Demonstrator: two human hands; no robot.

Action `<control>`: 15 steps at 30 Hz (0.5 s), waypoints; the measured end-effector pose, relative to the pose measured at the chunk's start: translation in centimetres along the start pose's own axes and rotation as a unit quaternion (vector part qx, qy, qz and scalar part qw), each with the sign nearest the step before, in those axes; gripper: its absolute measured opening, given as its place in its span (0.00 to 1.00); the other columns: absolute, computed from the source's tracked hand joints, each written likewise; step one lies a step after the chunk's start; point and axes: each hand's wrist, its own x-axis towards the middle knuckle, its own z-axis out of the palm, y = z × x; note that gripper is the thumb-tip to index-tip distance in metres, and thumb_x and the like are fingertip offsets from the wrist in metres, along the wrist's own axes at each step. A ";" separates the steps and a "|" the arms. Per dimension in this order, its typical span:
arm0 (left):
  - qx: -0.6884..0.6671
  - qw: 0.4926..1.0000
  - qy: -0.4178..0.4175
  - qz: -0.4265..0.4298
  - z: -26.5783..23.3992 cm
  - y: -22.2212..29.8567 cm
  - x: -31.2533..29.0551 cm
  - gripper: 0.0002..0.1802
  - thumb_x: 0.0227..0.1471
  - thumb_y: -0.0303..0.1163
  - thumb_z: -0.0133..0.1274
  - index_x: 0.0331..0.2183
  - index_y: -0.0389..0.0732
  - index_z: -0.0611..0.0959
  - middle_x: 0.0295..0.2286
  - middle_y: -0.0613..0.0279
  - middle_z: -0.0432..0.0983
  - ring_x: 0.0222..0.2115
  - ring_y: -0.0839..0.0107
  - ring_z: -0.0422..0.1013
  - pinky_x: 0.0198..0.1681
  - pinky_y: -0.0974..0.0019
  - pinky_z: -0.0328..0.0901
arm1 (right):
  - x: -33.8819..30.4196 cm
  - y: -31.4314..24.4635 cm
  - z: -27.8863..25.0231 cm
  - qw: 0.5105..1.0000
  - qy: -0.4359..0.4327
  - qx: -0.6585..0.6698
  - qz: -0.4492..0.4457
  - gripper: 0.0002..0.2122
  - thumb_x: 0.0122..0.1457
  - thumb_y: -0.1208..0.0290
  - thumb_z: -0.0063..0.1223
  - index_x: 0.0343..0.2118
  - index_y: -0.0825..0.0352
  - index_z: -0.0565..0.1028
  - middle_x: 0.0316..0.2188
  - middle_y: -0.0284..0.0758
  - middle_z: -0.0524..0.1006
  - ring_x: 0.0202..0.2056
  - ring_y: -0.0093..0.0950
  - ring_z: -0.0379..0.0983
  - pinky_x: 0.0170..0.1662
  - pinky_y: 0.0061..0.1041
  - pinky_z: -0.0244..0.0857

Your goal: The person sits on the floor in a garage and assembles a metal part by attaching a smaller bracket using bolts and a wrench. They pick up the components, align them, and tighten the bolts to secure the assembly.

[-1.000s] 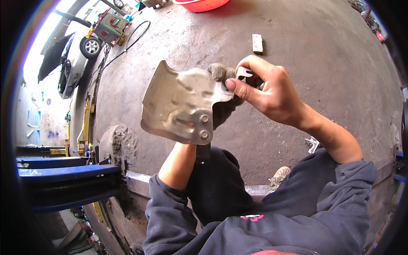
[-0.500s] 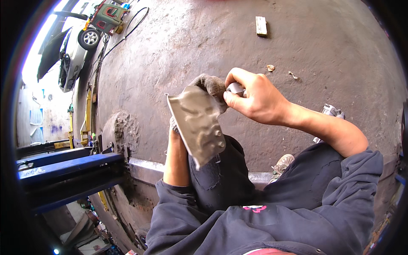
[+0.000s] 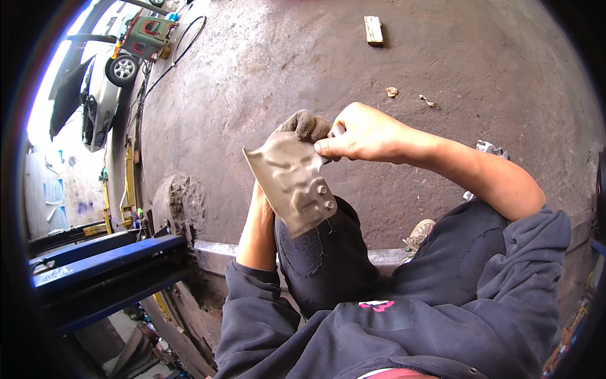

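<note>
A bent, stamped metal plate point(image 3: 287, 183), grey-brown with raised ribs and two bolt heads near its right edge, is held up over my left knee. My left hand point(image 3: 305, 124), in a dirty grey knitted glove, is closed round the plate's far edge; the plate hides its palm. My bare right hand point(image 3: 366, 138) is closed with thumb and fingers pinched at the plate's upper right corner, right beside the gloved fingers. Between the right fingers shows a bit of a small grey metal part point(image 3: 338, 131); most of it is covered.
On the concrete floor lie a wooden block point(image 3: 374, 31), two small scraps point(image 3: 392, 92) and a silvery metal part point(image 3: 491, 149) beyond my right knee. Blue lift arms point(image 3: 113, 262) jut in at left. A car point(image 3: 104, 101) with its hood up stands far left, near a black hose point(image 3: 189, 47).
The plate has tilted, showing more of its ribbed face. My right hand has moved slightly left and turned over the small metal part, which now shows less.
</note>
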 end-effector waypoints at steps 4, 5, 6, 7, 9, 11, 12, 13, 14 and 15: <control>-0.003 1.000 -0.009 -0.007 -0.6 -0.2 0.3 0.29 0.60 0.40 0.57 0.56 0.35 0.70 0.46 0.51 0.76 0.44 0.62 0.76 0.45 0.61 0.76 | 0.5 1.4 1.6 0.982 -0.005 0.183 0.054 0.18 0.57 0.61 0.66 0.16 0.66 0.76 0.13 0.26 0.67 0.16 0.14 0.55 0.19 0.21 0.48; -0.003 1.000 -0.011 -0.008 -0.7 -0.1 0.3 0.29 0.60 0.40 0.57 0.56 0.35 0.70 0.46 0.50 0.76 0.44 0.61 0.77 0.45 0.61 0.76 | 0.5 1.3 1.6 0.975 -0.004 0.208 0.075 0.14 0.55 0.66 0.66 0.17 0.66 0.77 0.15 0.27 0.70 0.20 0.17 0.61 0.22 0.24 0.55; 0.000 1.000 -0.012 -0.008 -0.8 0.0 0.3 0.29 0.59 0.40 0.57 0.56 0.35 0.71 0.46 0.50 0.76 0.44 0.61 0.77 0.44 0.61 0.76 | 0.6 1.5 1.8 0.973 0.008 0.224 0.060 0.14 0.56 0.64 0.66 0.18 0.66 0.78 0.15 0.27 0.69 0.18 0.16 0.59 0.21 0.23 0.52; 0.002 1.000 -0.015 -0.010 -1.2 0.1 0.3 0.29 0.59 0.40 0.57 0.56 0.35 0.71 0.46 0.50 0.76 0.44 0.61 0.77 0.44 0.60 0.76 | 0.8 1.9 2.1 0.969 0.020 0.241 0.045 0.15 0.57 0.63 0.66 0.19 0.67 0.78 0.14 0.26 0.68 0.16 0.15 0.58 0.19 0.21 0.49; 0.002 0.999 -0.026 -0.022 -1.6 0.6 0.1 0.30 0.59 0.40 0.58 0.57 0.35 0.71 0.46 0.50 0.76 0.43 0.61 0.77 0.44 0.60 0.77 | 0.6 1.4 1.9 0.963 0.030 0.265 0.036 0.15 0.59 0.62 0.65 0.21 0.67 0.79 0.13 0.26 0.68 0.14 0.14 0.56 0.16 0.19 0.46; -0.011 0.996 -0.058 -0.059 -1.7 1.3 -0.5 0.30 0.59 0.40 0.58 0.57 0.35 0.71 0.46 0.50 0.76 0.43 0.60 0.77 0.43 0.60 0.77 | 0.8 1.8 1.5 0.961 0.056 0.270 0.034 0.15 0.60 0.63 0.64 0.22 0.68 0.79 0.13 0.26 0.68 0.13 0.14 0.56 0.16 0.19 0.46; 0.072 0.995 -0.054 -0.039 -0.8 1.5 -0.6 0.30 0.59 0.40 0.58 0.57 0.35 0.71 0.45 0.49 0.76 0.43 0.60 0.78 0.43 0.60 0.77 | 0.8 2.0 1.2 0.959 0.073 0.272 0.034 0.15 0.60 0.63 0.64 0.22 0.68 0.79 0.13 0.26 0.68 0.13 0.14 0.56 0.16 0.19 0.46; 0.269 0.963 -0.003 0.020 1.0 1.5 -0.6 0.30 0.59 0.39 0.58 0.57 0.34 0.71 0.45 0.50 0.77 0.43 0.61 0.78 0.43 0.60 0.77 | 0.7 1.7 1.0 0.959 0.107 0.261 0.035 0.15 0.60 0.64 0.63 0.21 0.68 0.79 0.13 0.25 0.68 0.14 0.13 0.57 0.17 0.19 0.48; 0.453 0.886 0.049 0.079 2.8 1.5 -0.7 0.29 0.59 0.39 0.58 0.57 0.33 0.70 0.45 0.51 0.77 0.44 0.62 0.78 0.43 0.61 0.76 | 0.7 1.6 0.6 0.959 0.133 0.247 0.027 0.14 0.59 0.64 0.64 0.21 0.68 0.78 0.16 0.26 0.70 0.17 0.14 0.60 0.20 0.21 0.52; 0.369 0.926 0.051 0.063 4.6 1.8 -1.1 0.27 0.60 0.37 0.57 0.57 0.35 0.71 0.46 0.52 0.77 0.42 0.63 0.78 0.41 0.63 0.76 | 0.8 1.2 0.3 0.960 0.153 0.235 0.014 0.14 0.58 0.65 0.64 0.20 0.68 0.78 0.18 0.27 0.73 0.20 0.15 0.63 0.23 0.22 0.56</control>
